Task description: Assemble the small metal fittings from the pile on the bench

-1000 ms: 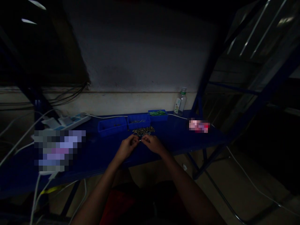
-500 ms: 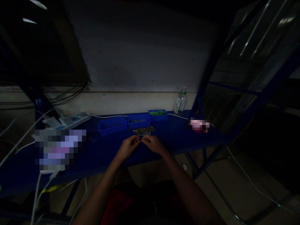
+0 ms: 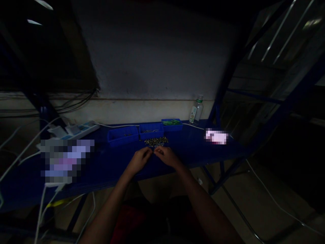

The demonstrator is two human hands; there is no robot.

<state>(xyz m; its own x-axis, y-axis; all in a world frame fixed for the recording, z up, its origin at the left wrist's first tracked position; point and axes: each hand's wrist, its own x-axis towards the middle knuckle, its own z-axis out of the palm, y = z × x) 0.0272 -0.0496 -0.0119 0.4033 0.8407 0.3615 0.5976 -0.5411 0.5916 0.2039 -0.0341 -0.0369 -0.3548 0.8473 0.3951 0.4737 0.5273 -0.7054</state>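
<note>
- Left hand (image 3: 139, 159) and right hand (image 3: 167, 156) have barely moved; the glint between them a second ago is gone from sight.
- Both curl inward, tips nearly meeting; whether they pinch anything, I can't tell.
- Metal bits (image 3: 156, 141) lie heaped just beyond, too dim to tell singly.

Small brassy metal parts (image 3: 156, 141), loosely heaped, on a blue tabletop (image 3: 193, 152), silvery bits (image 3: 159, 145) at near edge
</note>
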